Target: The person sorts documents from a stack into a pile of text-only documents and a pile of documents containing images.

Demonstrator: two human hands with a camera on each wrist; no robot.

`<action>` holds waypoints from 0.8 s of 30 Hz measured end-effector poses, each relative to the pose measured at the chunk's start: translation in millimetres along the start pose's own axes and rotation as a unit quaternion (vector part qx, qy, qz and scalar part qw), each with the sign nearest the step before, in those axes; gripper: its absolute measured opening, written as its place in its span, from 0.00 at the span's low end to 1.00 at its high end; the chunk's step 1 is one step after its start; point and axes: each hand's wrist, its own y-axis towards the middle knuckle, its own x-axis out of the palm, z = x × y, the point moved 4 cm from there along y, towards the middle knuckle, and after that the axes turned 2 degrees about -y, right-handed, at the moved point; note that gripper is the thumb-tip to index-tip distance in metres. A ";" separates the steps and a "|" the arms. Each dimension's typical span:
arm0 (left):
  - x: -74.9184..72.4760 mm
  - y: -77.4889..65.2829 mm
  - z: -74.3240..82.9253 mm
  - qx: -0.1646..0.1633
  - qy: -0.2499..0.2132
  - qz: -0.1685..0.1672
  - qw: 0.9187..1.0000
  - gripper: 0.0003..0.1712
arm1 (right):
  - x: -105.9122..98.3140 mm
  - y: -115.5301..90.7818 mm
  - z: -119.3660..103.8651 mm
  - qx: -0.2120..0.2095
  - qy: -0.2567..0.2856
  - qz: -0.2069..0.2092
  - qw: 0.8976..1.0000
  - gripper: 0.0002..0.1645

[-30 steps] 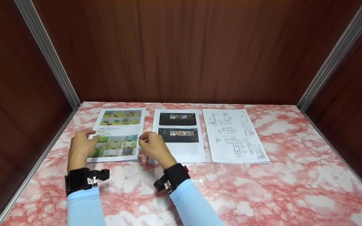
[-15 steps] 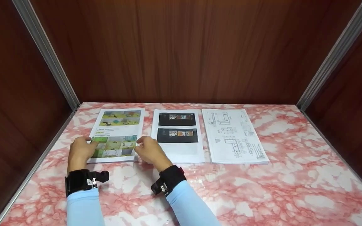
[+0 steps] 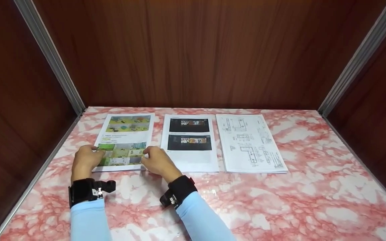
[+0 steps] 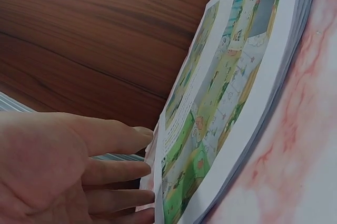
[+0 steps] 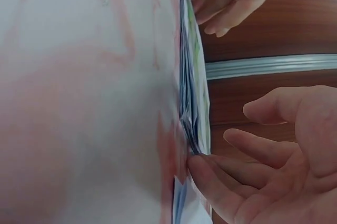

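A stack of printed sheets (image 3: 126,137) with colour pictures lies at the left of the table. My left hand (image 3: 87,158) is at its left edge. In the left wrist view the left hand's fingers (image 4: 118,172) are nearly straight, with their tips at the paper's edge. My right hand (image 3: 157,161) is at the stack's right edge, near the lower corner. In the right wrist view its fingertips (image 5: 197,163) touch the sheet edges from the side, while the thumb stands apart from the paper. The sheet edges (image 5: 187,92) look slightly fanned there.
To the right of that stack lies a second stack (image 3: 193,159) printed with two dark screenshots. A third stack (image 3: 246,140) with technical line drawings lies further right. The red-and-white marbled table (image 3: 280,207) is bounded by brown wood-look panels (image 3: 193,53) and metal corner posts (image 3: 47,57).
Both hands have shifted down along the left stack, toward the person. The right hand has also moved a little left, up against the stack's right edge. The stacks stay about where they were.
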 end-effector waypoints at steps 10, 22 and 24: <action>-11.5 -3.4 9.2 -0.013 0.009 0.028 0.999 0.32 | -9.3 -0.7 -10.0 -0.026 0.001 0.018 0.999 0.17; -14.5 -5.2 1.4 -0.047 -0.013 0.072 0.996 0.27 | -10.6 0.6 2.1 0.031 0.104 0.049 0.993 0.37; -13.4 -5.7 0.8 -0.048 -0.007 0.069 0.996 0.26 | -11.4 0.2 3.9 0.045 0.113 0.041 0.992 0.30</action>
